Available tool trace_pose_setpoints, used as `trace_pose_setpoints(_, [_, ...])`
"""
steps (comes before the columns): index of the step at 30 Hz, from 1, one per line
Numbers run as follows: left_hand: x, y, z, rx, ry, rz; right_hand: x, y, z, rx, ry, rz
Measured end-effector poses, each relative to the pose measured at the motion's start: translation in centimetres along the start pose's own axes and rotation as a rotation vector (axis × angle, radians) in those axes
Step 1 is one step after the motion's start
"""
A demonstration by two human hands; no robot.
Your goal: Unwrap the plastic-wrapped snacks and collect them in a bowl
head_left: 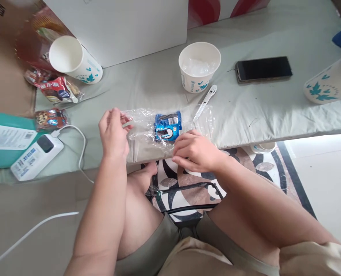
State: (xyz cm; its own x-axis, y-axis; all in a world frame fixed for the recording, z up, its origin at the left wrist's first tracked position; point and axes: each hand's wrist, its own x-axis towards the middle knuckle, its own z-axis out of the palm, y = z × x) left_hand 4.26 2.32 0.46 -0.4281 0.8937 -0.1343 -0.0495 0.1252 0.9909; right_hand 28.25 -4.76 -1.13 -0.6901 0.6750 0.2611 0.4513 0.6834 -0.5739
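A clear plastic bag [141, 132] lies near the front edge of the cloth-covered surface, with blue snack packets [168, 126] inside it. My left hand [114, 132] pinches the bag's left end between thumb and fingers. At the bag's lower right, my right hand [197, 151] has its fingers curled together on the plastic, just beside the blue packets; its fingertips are partly hidden. A white utility knife [207, 99] lies behind the right hand, its lower end at the bag's edge.
A paper cup [199, 82] holding crumpled clear plastic stands behind the bag. A phone [264, 69] and another cup [322, 90] are to the right. At left are a tipped cup [88, 69], wrapped snacks [58, 90] and a white power bank [36, 157] with a cable.
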Motion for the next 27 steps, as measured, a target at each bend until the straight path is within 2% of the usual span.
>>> trace_pose_setpoints(3, [0.3,-0.4,-0.6,0.072,-0.104,-0.085,0.5,0.3,0.1,-0.016,0.136,0.188])
trace_pose_setpoints(6, [0.1,-0.8,-1.2,0.334,-0.212,-0.139,1.3,0.7,0.3,-0.103,0.287,0.363])
trace_pose_setpoints(8, [-0.3,-0.8,-1.4,0.490,-0.304,-0.146,1.8,0.8,0.5,-0.135,0.295,0.421])
trace_pose_setpoints(11, [-1.0,-0.4,-1.4,0.556,-0.487,-0.126,2.3,0.5,0.8,-0.134,0.269,0.463])
trace_pose_setpoints(14, [-1.6,0.0,-1.1,0.494,-0.606,-0.116,2.7,0.2,0.9,-0.129,0.242,0.460])
trace_pose_setpoints(18, [-2.1,0.3,-0.6,0.259,-0.680,-0.120,2.9,0.3,1.1,-0.128,0.174,0.415])
trace_pose_setpoints(21, [-2.4,0.4,-0.2,0.105,-0.730,-0.173,3.2,0.5,1.3,-0.121,0.143,0.390])
trace_pose_setpoints(24, [-2.7,0.5,0.0,-0.024,-0.764,-0.283,3.5,0.6,1.3,-0.102,0.142,0.392])
trace_pose_setpoints(27, [-2.8,0.4,0.3,-0.073,-0.722,-0.349,3.7,0.7,1.3,-0.077,0.165,0.403])
